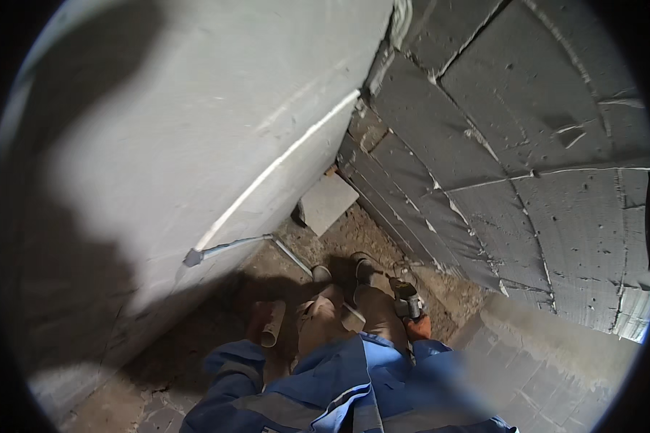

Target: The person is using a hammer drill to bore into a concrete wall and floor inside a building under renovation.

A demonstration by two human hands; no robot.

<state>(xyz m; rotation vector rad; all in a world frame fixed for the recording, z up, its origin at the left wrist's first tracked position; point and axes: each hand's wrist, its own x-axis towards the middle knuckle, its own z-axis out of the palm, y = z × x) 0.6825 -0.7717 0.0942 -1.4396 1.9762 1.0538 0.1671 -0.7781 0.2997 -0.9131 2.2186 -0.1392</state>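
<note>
My right hand (418, 328), in an orange glove, is low and right of my legs. It is closed around a dark power tool (407, 297), whose exact kind is hard to make out. My left hand (257, 317), in a reddish glove, hangs in shadow to the left of my legs. Its fingers seem wrapped round a short cream-coloured tube (272, 325), open at its near end. Shadow hides most of that grip.
A pale wall (217, 108) rises on the left, with a long white strip (278, 169) and a blue-grey pipe (235, 247) running from a dark round fitting (193, 257). Grey blockwork (477, 144) stands on the right. A pale block (328, 202) lies in the corner on rough floor (375, 234).
</note>
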